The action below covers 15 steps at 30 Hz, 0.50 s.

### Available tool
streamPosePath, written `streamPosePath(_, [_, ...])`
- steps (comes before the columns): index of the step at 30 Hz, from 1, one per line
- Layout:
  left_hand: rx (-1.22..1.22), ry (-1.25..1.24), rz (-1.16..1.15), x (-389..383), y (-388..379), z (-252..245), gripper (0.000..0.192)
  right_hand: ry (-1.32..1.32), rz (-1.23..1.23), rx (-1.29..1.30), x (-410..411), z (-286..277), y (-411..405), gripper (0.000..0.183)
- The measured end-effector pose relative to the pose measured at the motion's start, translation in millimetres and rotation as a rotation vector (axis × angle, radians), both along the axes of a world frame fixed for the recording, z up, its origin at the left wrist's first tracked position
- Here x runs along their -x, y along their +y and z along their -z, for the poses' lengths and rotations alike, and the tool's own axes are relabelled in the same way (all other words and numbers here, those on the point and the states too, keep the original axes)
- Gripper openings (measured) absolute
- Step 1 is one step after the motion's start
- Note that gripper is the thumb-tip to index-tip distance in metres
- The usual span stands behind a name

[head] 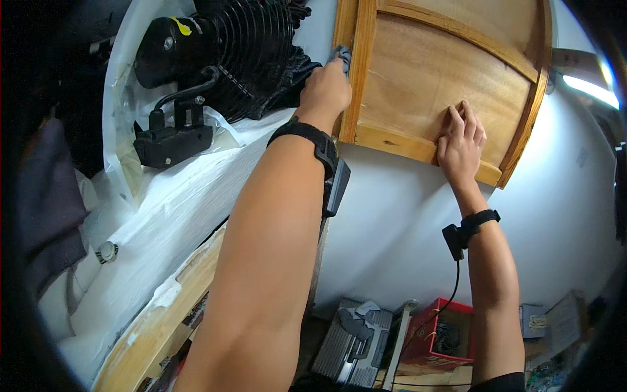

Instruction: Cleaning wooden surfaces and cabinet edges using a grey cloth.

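My left hand (pixel 325 90) reaches up to the left edge of a wooden cabinet door (pixel 441 73) and holds a bunched grey cloth (pixel 342 56) against its frame. Fingers of my right hand (pixel 462 139) rest on the door's panel near the lower rail, with the thumb by that rail; nothing shows in this hand. Each wrist wears a black strap with a small device, and a cable hangs from the right one.
A black wire-caged fan (pixel 254 54) stands at upper left beside a white ledge (pixel 196 171). Low down are a silver ridged case (pixel 328 343) with a grey cloth on it and a red box (pixel 416 338). A lit lamp (pixel 590 91) is at right.
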State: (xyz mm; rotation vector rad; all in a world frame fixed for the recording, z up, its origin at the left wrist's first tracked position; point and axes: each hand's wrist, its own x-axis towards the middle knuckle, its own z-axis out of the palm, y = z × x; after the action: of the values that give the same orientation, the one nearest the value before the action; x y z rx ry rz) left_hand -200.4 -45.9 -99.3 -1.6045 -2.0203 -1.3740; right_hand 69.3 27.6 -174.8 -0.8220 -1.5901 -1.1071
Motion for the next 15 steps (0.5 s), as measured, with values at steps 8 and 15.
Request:
streamPosePath(8, [-0.199, -0.297, 0.028, -19.0, 4.7, 44.3, 0.044, -0.001, -0.02, 0.007, -1.9, 0.6, 2.9, 0.062])
streamPosePath(15, [0.085, -0.627, 0.104, -8.2, -12.0, 48.6, 0.032, -0.004, -0.065, -0.005, 3.9, -0.6, 3.4, 0.061])
